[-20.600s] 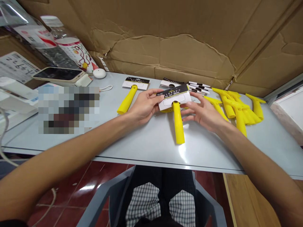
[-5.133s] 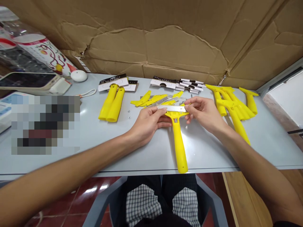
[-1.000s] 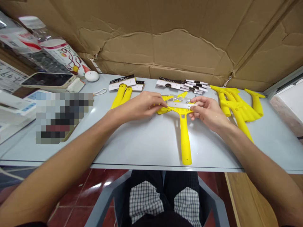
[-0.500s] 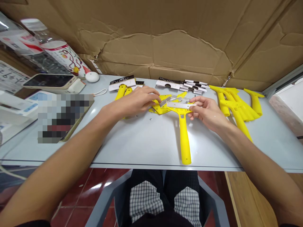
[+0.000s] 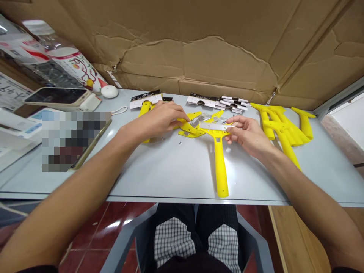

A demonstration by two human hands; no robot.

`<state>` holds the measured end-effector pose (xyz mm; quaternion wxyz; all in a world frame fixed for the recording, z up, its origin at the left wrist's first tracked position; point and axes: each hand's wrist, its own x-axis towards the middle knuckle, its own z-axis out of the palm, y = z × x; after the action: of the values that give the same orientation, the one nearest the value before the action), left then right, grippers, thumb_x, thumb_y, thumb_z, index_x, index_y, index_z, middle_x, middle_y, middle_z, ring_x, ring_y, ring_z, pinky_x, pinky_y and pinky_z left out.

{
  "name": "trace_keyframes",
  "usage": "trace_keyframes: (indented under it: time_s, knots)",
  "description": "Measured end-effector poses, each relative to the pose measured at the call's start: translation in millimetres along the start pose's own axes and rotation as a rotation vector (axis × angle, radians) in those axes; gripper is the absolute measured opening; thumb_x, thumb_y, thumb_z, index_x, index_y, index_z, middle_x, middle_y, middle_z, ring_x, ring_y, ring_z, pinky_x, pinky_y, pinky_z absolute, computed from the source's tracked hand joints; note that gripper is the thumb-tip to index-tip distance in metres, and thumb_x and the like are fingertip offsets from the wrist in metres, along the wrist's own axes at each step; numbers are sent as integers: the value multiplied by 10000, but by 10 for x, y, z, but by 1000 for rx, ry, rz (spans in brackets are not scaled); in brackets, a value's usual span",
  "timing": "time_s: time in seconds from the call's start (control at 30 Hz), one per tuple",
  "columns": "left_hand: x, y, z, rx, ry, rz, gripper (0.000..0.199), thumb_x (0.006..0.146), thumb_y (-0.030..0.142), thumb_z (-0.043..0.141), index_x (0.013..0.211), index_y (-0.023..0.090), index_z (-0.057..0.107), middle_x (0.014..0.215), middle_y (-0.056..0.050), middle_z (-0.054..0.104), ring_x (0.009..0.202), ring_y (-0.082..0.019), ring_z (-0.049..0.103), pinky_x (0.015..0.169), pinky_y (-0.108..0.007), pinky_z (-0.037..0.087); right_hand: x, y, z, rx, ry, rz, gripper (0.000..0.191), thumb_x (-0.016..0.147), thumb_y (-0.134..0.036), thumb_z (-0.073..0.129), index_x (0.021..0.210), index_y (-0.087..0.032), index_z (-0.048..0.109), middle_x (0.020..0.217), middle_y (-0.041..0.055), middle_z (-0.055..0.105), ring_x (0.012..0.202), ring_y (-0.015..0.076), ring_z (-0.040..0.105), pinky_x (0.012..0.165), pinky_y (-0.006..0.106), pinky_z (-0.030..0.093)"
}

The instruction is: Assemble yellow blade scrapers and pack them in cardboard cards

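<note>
Spanning the middle of the frame, the bench (image 5: 176, 174) carries a yellow T-shaped handle (image 5: 221, 163), right of centre. The left hand (image 5: 162, 118) has come off the metal strip (image 5: 214, 126) and sits part-curled at a yellow piece (image 5: 188, 127), mid-frame — grip cannot be told. The right hand (image 5: 249, 137) alone now pinches the strip against the handle's head. Small metal bits (image 5: 180, 143) lie near centre.

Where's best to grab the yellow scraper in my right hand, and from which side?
Probably around the middle of its handle, coming from the near side: that long, rounded part points toward you uncovered, while your right hand holds the right end of the head and metal strip.
</note>
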<state>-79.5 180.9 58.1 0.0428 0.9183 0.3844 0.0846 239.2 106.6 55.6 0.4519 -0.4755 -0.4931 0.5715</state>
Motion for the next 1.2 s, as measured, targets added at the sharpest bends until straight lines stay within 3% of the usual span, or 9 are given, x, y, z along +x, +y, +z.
trace_keyframes:
  time_s: [0.13,0.23,0.37,0.5,0.67,0.93,1.1,1.2]
  knots:
    - [-26,21,-78,-97,61,-38,359,973,236,544,1167,242,846,1134,-91,803,999,-246,731,915,-354,509,-6,-13,7,-11,5,3,262,731,-196,850,951,-227,712,723,3,693,601,166,723,593,312,630]
    - [-45,124,-137,-177,192,-97,333,966,245,567,1158,221,839,1138,-78,816,1007,-240,740,942,-374,543,-10,-25,10,-3,1,11,282,716,-198,863,945,-218,700,735,3,706,603,159,724,600,303,625]
    - [-37,333,-178,-496,408,-184,229,934,259,666,1085,204,829,1118,-79,825,946,-218,763,903,-379,630,-11,-28,14,3,3,16,304,691,-232,911,904,-228,694,758,12,724,605,164,723,602,325,618]
    - [-17,501,-163,-697,504,-291,143,870,312,816,981,225,829,1006,-66,828,870,-229,788,872,-388,658,-7,-5,3,10,1,13,285,696,-240,936,866,-255,708,760,15,730,614,178,729,601,351,616]
    - [6,608,-87,-904,451,-324,163,824,337,891,893,211,814,844,-49,788,758,-197,755,743,-334,627,-5,25,-25,38,-29,-6,243,742,-219,917,884,-247,723,733,9,723,633,178,738,631,337,626]
    - [40,690,52,-1001,362,-347,185,782,365,916,786,212,814,675,-25,731,579,-142,633,549,-276,506,5,22,-14,37,-20,-1,300,718,-225,919,919,-208,697,728,-3,737,600,151,725,618,294,627]
    - [32,686,68,-1066,340,-364,157,795,350,903,849,211,853,722,-36,774,654,-167,707,669,-312,600,1,7,-5,40,-18,-6,299,712,-206,904,918,-194,688,714,1,741,594,148,731,600,265,618]
    - [30,664,70,-1128,322,-374,265,751,337,943,958,190,867,838,-67,825,783,-204,776,796,-357,649,-5,-8,-2,29,-8,-9,300,710,-223,910,913,-198,690,693,-7,723,588,147,723,603,271,621]
